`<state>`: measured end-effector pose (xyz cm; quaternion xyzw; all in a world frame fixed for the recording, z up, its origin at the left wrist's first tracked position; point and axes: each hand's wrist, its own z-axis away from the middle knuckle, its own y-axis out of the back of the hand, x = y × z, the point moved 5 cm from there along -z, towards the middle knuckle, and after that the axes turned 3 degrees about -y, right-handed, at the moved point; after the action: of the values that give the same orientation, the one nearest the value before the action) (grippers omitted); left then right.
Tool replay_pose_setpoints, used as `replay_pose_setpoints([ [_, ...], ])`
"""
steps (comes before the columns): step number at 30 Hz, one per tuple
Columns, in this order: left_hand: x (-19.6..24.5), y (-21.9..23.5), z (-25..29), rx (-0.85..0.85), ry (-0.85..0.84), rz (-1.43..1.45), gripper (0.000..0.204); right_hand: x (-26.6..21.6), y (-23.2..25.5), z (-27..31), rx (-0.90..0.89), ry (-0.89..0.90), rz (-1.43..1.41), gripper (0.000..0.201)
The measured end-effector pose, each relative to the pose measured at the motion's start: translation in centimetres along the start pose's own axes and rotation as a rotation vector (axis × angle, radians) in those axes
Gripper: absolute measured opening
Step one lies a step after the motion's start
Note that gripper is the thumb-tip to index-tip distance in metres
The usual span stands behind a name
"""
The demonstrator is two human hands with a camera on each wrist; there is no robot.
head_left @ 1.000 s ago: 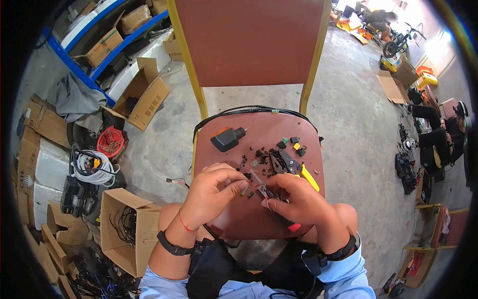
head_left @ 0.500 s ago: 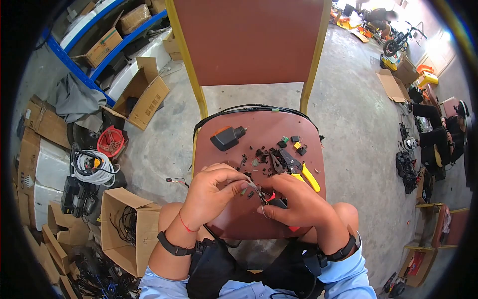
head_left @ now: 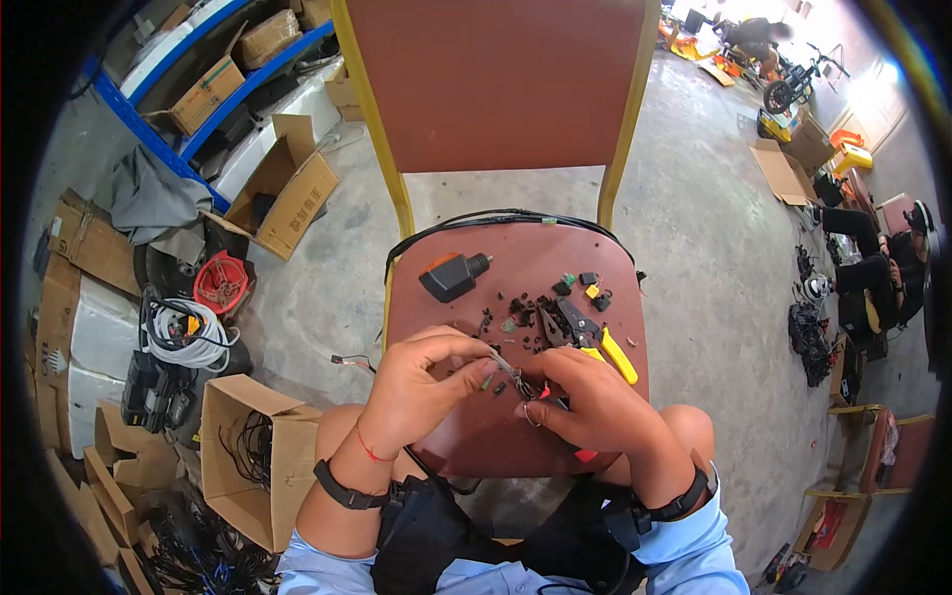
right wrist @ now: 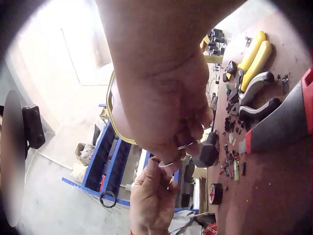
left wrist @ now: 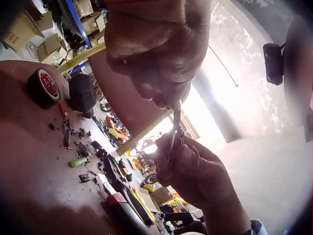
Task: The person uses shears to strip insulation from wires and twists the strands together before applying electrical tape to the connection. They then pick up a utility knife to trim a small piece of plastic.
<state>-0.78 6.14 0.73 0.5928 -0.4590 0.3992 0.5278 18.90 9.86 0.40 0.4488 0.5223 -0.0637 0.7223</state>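
Observation:
My left hand (head_left: pixel 426 382) pinches one end of a thin grey strip (head_left: pixel 503 363) between thumb and index finger. The strip's other end runs to the fingers of my right hand (head_left: pixel 595 397), which grip it near a small dark piece. In the left wrist view the pale strip (left wrist: pixel 176 120) bridges both hands above the seat. A thin light loop (right wrist: pixel 168 164) shows at the right fingers. Under the right hand lies a tool with a red-and-black handle (right wrist: pixel 283 117), and yellow-handled pliers (head_left: pixel 617 357) rest just beyond it.
The hands work over a reddish-brown chair seat (head_left: pixel 466 446). On it are a black lamp-like part with orange (head_left: pixel 454 277), a tape roll (left wrist: pixel 45 88), black scraps (head_left: pixel 521 307) and small connectors (head_left: pixel 595 291). Black cable (head_left: pixel 496 214) rings the seat's back edge. A cardboard box (head_left: pixel 288 471) stands left.
The grey strip, which stuck up apart from the left fingers a second ago, now lies with its end between them. The right hand has turned slightly; the left hand stayed put.

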Motion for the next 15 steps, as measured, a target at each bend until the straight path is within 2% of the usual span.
replay_pose_setpoints([
  [9,0.0,0.3,0.0,-0.006,0.051,-0.008,0.013,-0.2,0.0,0.0,0.006,0.007,0.005,0.037],
  [15,-0.8,0.2,0.2,-0.019,0.115,0.134,0.011,-0.5,-0.3,0.0,0.010,0.044,-0.041,0.040],
])
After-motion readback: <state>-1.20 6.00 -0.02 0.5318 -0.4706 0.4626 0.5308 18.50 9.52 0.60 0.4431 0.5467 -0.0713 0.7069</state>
